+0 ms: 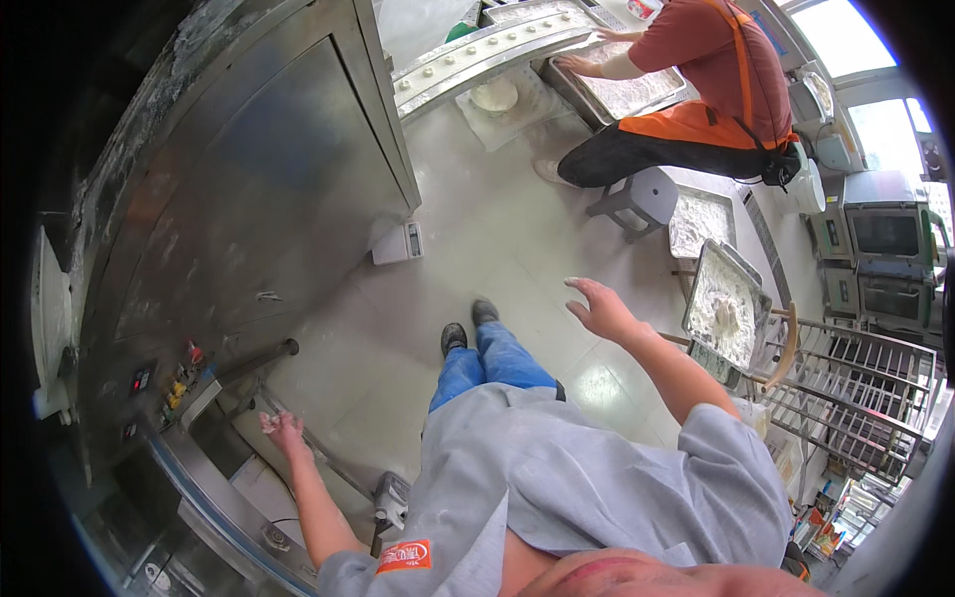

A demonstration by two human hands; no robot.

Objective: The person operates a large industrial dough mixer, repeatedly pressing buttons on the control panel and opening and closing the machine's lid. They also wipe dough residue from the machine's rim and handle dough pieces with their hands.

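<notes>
My left hand (282, 431) is held out at the lower left, near a metal machine's rail; its fingers are partly curled and carry white residue. Whether anything lies in that palm cannot be seen. Out to the other side, my right hand (597, 307) is in the air over the floor, fingers apart and holding nothing, with white on the fingertips. To its right is a metal tray (701, 298) of white powder with a pale lump, probably dough, in the middle.
A co-worker (716, 82) in an orange apron reaches over a flour-covered tray (597, 112) beside a gray stool (645, 198). Small pale pieces line a long floured surface (448, 71). A steel cabinet (261, 172) fills the left. A white scale (398, 244) and a metal rack (850, 388) also stand there.
</notes>
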